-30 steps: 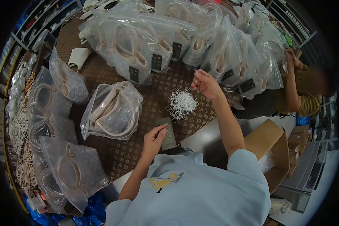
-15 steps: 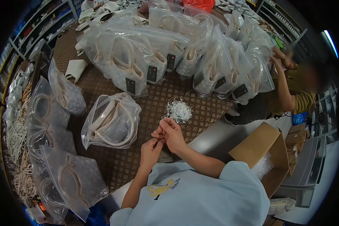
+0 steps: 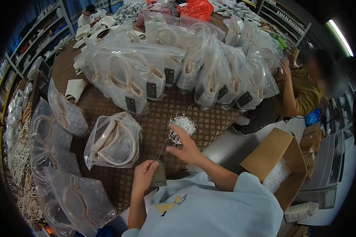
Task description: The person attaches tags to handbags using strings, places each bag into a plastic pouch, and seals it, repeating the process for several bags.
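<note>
My left hand (image 3: 144, 175) pinches a thin string (image 3: 160, 155) close to the table's front edge. A dark printed hang tag (image 3: 158, 176) lies right beside those fingers. My right hand (image 3: 187, 149) is open, thumb and fingers spread wide, just right of the string's upper end. Behind it is a tangled pile of white strings (image 3: 182, 125), partly covered by the fingers. To the left, a pale handbag in a clear plastic bag (image 3: 114, 142) lies on the brown patterned table (image 3: 201, 136).
Several bagged handbags (image 3: 120, 89) with dark tags stand in a row across the table. More bagged handbags (image 3: 79, 197) line the left side. A co-worker (image 3: 304, 93) sits at the right. An open cardboard box (image 3: 267, 152) with bubble wrap stands at my right.
My hands, together before, have come apart. The left moved down and left with the string; the right opened and spread its fingers. The hang tag now shows more fully.
</note>
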### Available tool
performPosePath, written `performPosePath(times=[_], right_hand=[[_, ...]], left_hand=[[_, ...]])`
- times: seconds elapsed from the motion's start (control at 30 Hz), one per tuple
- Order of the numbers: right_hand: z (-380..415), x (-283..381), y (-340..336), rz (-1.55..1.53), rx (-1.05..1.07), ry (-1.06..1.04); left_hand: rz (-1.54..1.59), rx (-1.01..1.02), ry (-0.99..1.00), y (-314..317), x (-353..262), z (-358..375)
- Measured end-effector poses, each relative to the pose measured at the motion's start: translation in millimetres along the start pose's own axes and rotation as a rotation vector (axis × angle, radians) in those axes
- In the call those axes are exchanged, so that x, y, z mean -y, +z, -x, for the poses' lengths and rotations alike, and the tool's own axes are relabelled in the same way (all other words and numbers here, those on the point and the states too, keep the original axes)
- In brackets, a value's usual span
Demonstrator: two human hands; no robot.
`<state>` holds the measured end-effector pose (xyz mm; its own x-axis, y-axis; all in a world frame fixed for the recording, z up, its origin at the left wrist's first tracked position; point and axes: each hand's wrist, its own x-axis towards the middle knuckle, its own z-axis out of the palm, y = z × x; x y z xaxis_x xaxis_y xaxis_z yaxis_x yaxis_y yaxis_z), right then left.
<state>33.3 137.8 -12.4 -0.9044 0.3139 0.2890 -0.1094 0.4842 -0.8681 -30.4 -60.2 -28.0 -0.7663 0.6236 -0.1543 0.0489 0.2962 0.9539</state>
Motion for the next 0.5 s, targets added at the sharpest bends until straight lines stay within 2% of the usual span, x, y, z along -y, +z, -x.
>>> performPosePath(times=[0.03, 0.07, 0.1, 0.17, 0.2, 0.27, 0.3, 0.37, 0.43, 0.5], right_hand=[[3, 9, -5, 0.008, 0.235, -0.130], [2, 7, 1, 0.072, 0.349, -0.372], [4, 7, 2, 0.074, 0.338, -0.371], [4, 6, 3, 0.147, 0.465, -0.287], [3, 6, 3, 0.151, 0.460, -0.295], [4, 6, 5, 0.052, 0.275, -0.453], [5, 6, 6, 0.055, 0.272, -0.458], [6, 9, 7, -0.032, 0.235, -0.411], [5, 18, 7, -0.019, 0.225, -0.366], [3, 21, 7, -0.003, 0.214, -0.321]], left_hand=[[-0.063, 0.057, 0.028, 0, -4, 0], [-0.067, 0.065, 0.031, 3, -7, 0], [-0.038, 0.063, 0.069, 6, -10, -1], [-0.011, 0.056, 0.120, 5, -16, -4], [-0.042, 0.085, 0.094, 1, -19, -4], [-0.075, 0.113, 0.072, -3, -19, -3], [0.024, 0.115, 0.027, -4, -17, -3], [0.122, 0.113, -0.017, -4, -16, -1], [0.356, 0.043, -0.146, -3, -18, 1], [0.346, 0.001, -0.093, -1, -9, 1]])
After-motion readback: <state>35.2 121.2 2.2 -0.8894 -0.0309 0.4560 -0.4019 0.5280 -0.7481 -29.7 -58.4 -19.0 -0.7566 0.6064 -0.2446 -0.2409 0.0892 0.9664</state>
